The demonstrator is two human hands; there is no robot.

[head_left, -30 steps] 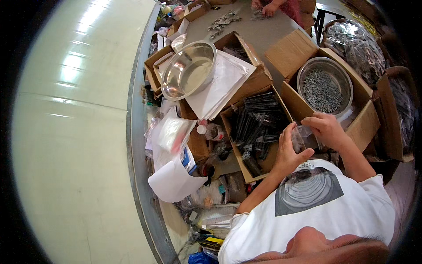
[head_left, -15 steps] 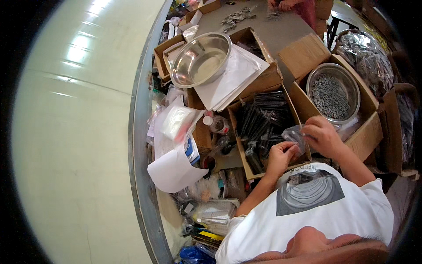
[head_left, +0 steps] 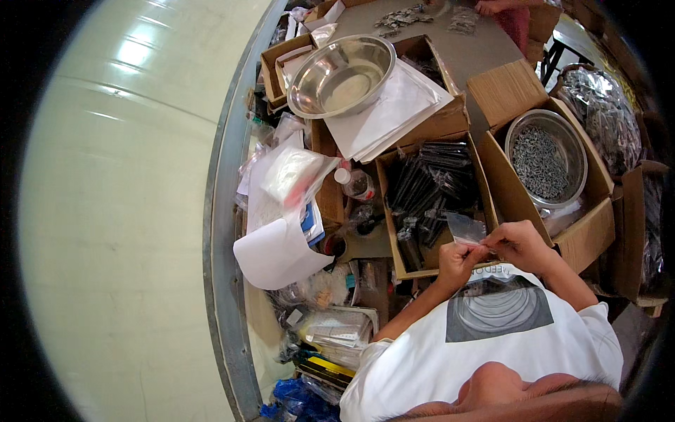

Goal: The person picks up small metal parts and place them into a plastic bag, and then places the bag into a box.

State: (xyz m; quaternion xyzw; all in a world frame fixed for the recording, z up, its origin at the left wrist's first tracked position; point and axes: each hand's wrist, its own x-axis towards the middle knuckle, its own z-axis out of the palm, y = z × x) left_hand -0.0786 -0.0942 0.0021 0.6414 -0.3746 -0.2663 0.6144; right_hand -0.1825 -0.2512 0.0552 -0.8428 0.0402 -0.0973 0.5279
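Between my two hands is a small clear plastic bag (head_left: 467, 229), its far end standing up over the near edge of a cardboard box (head_left: 391, 235). My left hand (head_left: 458, 263) pinches the bag's near edge, and my right hand (head_left: 519, 243) pinches it alongside, fingertips almost touching. What the bag holds, if anything, is too small to make out. Black plastic-wrapped packets (head_left: 429, 176) fill the box just beyond my hands. To the right, a steel bowl (head_left: 582, 165) of grey screws (head_left: 538, 162) sits inside an open carton (head_left: 605, 228).
An empty steel basin (head_left: 299, 98) rests on white paper sheets (head_left: 380, 123) at the back. Left are a bottle (head_left: 361, 185), papers (head_left: 278, 257) and a bagged white stack (head_left: 292, 176). A large bag of silvery packets (head_left: 601, 112) stands far right. Another person's hand (head_left: 490, 7) shows at the top.
My hands have come closer together and lower, toward my chest. The bag, earlier bunched between them, now stands flatter and upright. The view has shifted slightly.
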